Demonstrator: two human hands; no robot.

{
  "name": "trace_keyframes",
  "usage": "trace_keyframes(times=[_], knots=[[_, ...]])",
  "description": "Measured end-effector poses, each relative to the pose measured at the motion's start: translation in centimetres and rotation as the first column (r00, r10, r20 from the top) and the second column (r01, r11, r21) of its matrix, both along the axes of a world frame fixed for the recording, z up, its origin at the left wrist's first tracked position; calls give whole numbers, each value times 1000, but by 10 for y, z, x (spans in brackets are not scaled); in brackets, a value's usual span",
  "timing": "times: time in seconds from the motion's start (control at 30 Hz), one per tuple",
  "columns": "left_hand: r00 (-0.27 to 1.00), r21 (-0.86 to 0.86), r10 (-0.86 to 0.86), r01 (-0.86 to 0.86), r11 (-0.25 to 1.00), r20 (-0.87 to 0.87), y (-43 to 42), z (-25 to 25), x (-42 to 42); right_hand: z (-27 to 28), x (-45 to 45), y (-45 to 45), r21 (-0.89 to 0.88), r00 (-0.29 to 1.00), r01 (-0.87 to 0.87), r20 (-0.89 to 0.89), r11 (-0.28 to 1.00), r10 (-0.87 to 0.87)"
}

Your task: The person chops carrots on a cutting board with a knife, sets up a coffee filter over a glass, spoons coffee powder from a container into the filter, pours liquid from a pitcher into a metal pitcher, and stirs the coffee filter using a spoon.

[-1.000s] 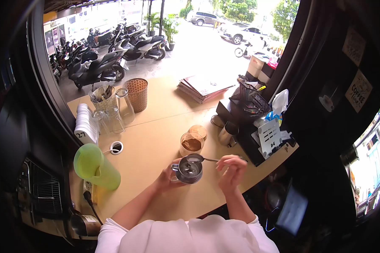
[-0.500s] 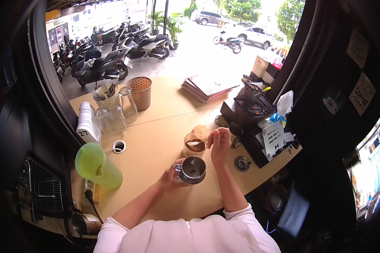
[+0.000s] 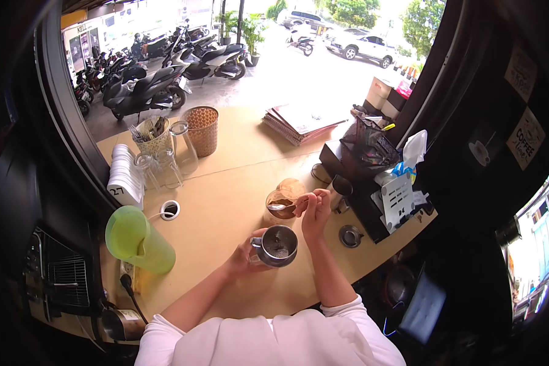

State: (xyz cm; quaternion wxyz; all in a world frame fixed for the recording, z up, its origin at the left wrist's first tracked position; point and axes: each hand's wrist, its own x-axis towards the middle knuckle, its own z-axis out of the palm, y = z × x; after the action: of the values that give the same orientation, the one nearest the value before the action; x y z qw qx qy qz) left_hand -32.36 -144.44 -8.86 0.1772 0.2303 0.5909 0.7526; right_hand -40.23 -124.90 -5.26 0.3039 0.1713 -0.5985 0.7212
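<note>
My left hand [image 3: 248,255] is wrapped round the left side of what looks like a glass mug, its clear handle showing low by the fingers. On top of it sits a metal coffee filter cup [image 3: 280,259] with a small side handle; a little dark matter shows inside. In my right hand [image 3: 315,210], pinched between fingers and thumb, is a spoon [image 3: 279,207] whose bowl is in the mouth of a clear jar [image 3: 271,219] with brown powder. The jar stands just beyond the cup. A small round metal lid [image 3: 350,236] lies right of my right hand.
A green pitcher [image 3: 158,250], glasses [image 3: 169,171], a carafe [image 3: 186,155], a cutlery basket [image 3: 151,141] and a woven bin [image 3: 201,131] stand left. Booklets [image 3: 302,125] lie at the back. A black organizer [image 3: 363,201] and a metal jug [image 3: 340,188] stand right.
My right hand has moved slightly down and left, and the spoon bowl now shows in the jar mouth. My left hand stays on the mug. Outside, a motorbike has moved left.
</note>
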Motion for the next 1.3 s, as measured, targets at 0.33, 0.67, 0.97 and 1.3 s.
trace_keyframes(times=[0.33,0.67,0.97,1.3], knots=[[985,-78,72,-85,993,-155,1,6,-1,-5,-5,4,8,996,80,-31,997,-80],[891,215,-69,-33,976,449,-1,28,3,2,3,10,-111,994,101,-33,989,-106],[988,-34,66,-72,997,-142,2,-2,-2,2,2,12,-136,990,134,-34,982,-140],[997,46,12,-16,999,72,0,8,-1,-8,-3,16,-326,995,95,33,941,-89]])
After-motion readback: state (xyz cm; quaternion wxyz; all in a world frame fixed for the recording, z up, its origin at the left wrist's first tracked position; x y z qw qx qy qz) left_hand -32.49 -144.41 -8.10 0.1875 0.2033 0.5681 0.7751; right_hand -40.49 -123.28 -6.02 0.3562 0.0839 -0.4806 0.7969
